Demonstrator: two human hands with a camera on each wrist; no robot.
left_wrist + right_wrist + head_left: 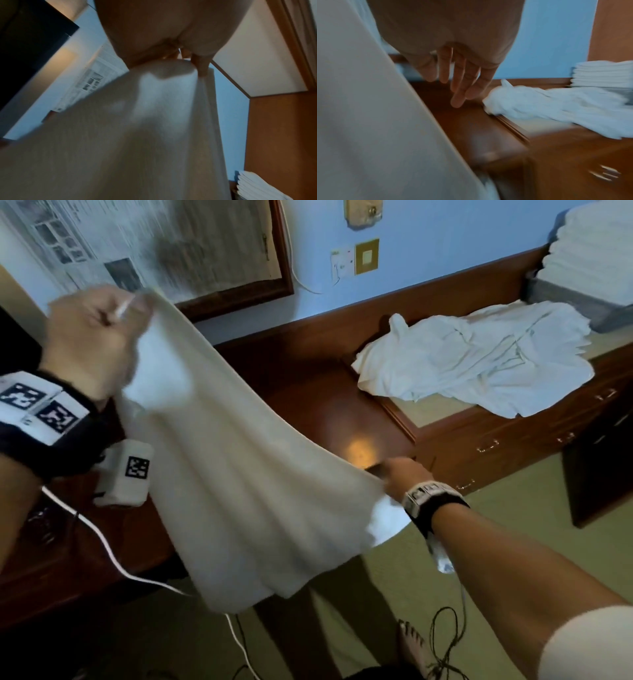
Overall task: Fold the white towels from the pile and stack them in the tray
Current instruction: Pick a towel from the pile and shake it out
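White and limp, the towel hangs in the air between the two hands, stretched on a slant over the dark wooden counter and drooping in soft vertical folds below the line between them. It looks light and thin, with no stiffness of its own: it will sag wherever it is not held, so the corners and the top hem are the sensible places to take it, and it should lie flat easily once spread on the wood.

Up at the top, the left hand is raised with its fingers curled, pinching one corner of the cloth; the left wrist view shows a fingertip pressed into the gathered edge. Lower down, the right hand holds the opposite edge where the fabric bunches at its fingers. From the right wrist view, several fingers hang fairly straight, so the hold there seems to be a light one nearer the thumb, though blur hides it.

Farther along the counter lies the crumpled pile of towels still to fold. Beyond it, at the far end, a neat stack of folded towels sits in the grey tray.
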